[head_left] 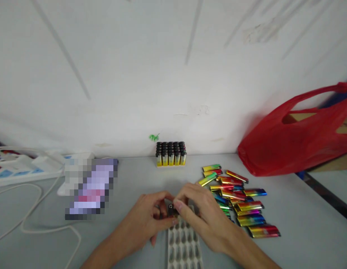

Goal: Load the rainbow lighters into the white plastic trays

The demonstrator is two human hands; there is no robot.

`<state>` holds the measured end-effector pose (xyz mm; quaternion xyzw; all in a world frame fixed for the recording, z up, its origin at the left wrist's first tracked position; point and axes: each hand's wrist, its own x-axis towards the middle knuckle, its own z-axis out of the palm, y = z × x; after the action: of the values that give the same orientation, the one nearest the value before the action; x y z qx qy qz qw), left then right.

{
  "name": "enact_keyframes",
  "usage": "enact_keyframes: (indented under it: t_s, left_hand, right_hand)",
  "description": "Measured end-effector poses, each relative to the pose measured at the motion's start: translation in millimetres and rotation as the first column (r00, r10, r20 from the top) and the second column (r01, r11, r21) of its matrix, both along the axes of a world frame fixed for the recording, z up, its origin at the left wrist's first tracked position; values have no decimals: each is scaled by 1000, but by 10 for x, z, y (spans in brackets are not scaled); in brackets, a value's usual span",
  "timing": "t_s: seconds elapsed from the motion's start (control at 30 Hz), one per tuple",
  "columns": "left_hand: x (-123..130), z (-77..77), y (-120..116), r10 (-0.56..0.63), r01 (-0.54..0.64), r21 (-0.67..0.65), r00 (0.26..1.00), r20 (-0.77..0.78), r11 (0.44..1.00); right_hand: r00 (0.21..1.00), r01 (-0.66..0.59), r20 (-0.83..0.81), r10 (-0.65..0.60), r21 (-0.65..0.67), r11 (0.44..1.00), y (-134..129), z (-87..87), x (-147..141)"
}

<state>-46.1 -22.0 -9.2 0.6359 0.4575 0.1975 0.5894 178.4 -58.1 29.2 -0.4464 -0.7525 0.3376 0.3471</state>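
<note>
My left hand (151, 213) and my right hand (200, 210) meet over the far end of a pale tray (177, 246) with rows of oval slots. Between their fingertips is a small lighter (170, 207), its black top showing and its body mostly hidden. The left thumb and fingers close around it from the left. From the other side, my right thumb and forefinger pinch at it. Right of that hand lies a loose heap of shiny, many-coloured lighter-shaped pieces (232, 195); whether these are whole lighters or sleeves, I cannot tell.
By the wall stands a block of upright black-topped, yellow lighters (171, 155). A phone (92, 186), blurred out, leans at the left near a power strip (30, 168) with white cables (40, 194). A red bag (296, 138) sits at the right.
</note>
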Motion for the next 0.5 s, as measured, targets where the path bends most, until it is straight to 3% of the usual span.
enact_keyframes:
  t_s: [0.1, 0.2, 0.27, 0.37, 0.43, 0.5]
  left_hand:
    - [10, 13, -9, -15, 15, 24, 1000, -12, 1000]
    - [29, 40, -19, -8, 11, 53, 998, -60, 999]
    - [39, 53, -21, 8, -2, 65, 996, -89, 998]
    - [43, 65, -19, 15, -10, 60, 995, -97, 998]
    - [41, 70, -14, 12, -7, 57, 995, -97, 998]
    - [40, 76, -8, 10, -4, 56, 995, -98, 998]
  right_hand:
    - [999, 48, -23, -47, 58, 997, 25, -40, 23]
    - [961, 255, 61, -271, 192, 948, 86, -133, 57]
    - [852, 399, 223, -474, 310, 863, 141, -207, 99]
    - [574, 515, 454, -681, 447, 732, 224, -316, 197]
    - [448, 544, 542, -712, 466, 697, 269, -371, 276]
    - [434, 550, 583, -686, 432, 715, 305, -400, 349]
